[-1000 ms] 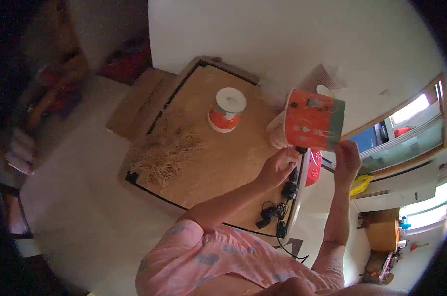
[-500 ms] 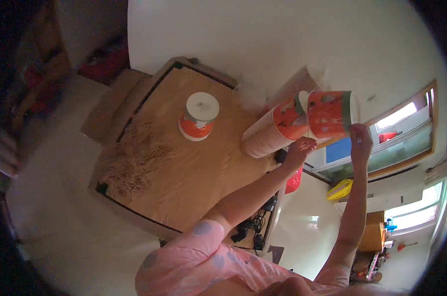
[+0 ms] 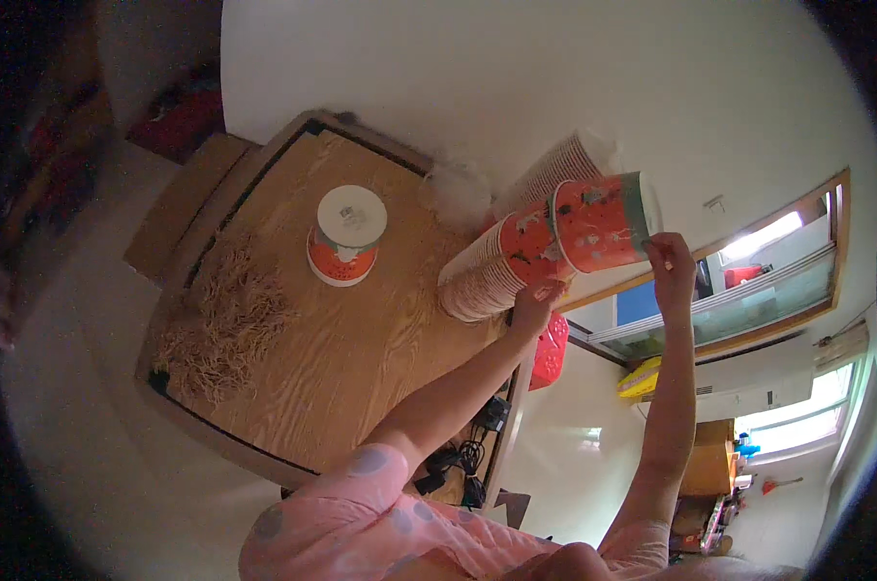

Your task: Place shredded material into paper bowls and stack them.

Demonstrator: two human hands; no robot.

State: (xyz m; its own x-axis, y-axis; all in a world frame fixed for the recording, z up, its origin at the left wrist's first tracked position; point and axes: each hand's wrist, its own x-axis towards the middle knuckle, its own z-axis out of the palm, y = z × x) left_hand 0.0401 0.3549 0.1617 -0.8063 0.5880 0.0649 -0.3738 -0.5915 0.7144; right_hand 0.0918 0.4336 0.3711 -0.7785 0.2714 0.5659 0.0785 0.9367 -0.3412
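Note:
A red paper tub [image 3: 601,224] with a green band is held sideways at the end of a long stack of nested paper tubs [image 3: 477,278], its rim against the stack's red end tub. My right hand [image 3: 672,263] pinches the held tub at its green-banded end. My left hand [image 3: 538,302] is closed at the lower edge where tub and stack meet; its fingertips are partly hidden. A separate red and white tub [image 3: 345,263] stands bottom up on the wooden table [image 3: 361,358], left of my hands.
Shredded brown paper [image 3: 227,324] lies on the table's left side. Behind the near stack is a second stack of tubs [image 3: 552,172] in clear plastic. Black cables [image 3: 469,463] lie at the near edge, and a red basket [image 3: 550,351] is beyond the table's right side.
The held tub has come closer to the stack, and the small gap between them has closed. The whole view has shifted a little, so everything sits further left.

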